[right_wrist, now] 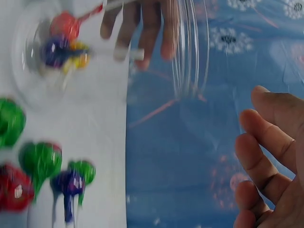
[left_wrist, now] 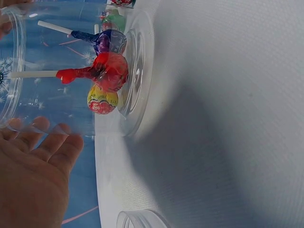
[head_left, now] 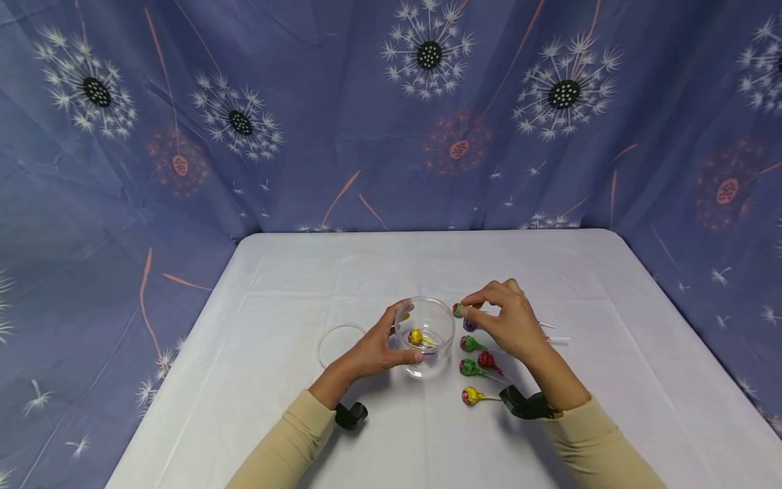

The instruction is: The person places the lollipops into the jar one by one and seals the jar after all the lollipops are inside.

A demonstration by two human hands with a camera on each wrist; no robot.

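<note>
My left hand (head_left: 381,346) grips a clear plastic jar (head_left: 430,367) round its side, with the thumb in front. Inside the jar, the left wrist view shows a red lollipop (left_wrist: 111,71), a purple one (left_wrist: 111,42) and a yellow one (left_wrist: 102,100), sticks towards the mouth. To the right of the jar is my right hand (head_left: 507,322), its fingers parted and bent with nothing between them in the right wrist view. In the head view its fingertips overlap a green lollipop (head_left: 457,310) lying on the table, beside a purple lollipop (head_left: 469,325).
More wrapped lollipops lie right of the jar: a green one (head_left: 469,343), a red one (head_left: 487,360), another green one (head_left: 470,367) and a yellow one (head_left: 470,395). A clear round lid (head_left: 320,348) lies left of the jar on the white-covered table (head_left: 256,380). Patterned blue cloth (head_left: 342,102) hangs behind.
</note>
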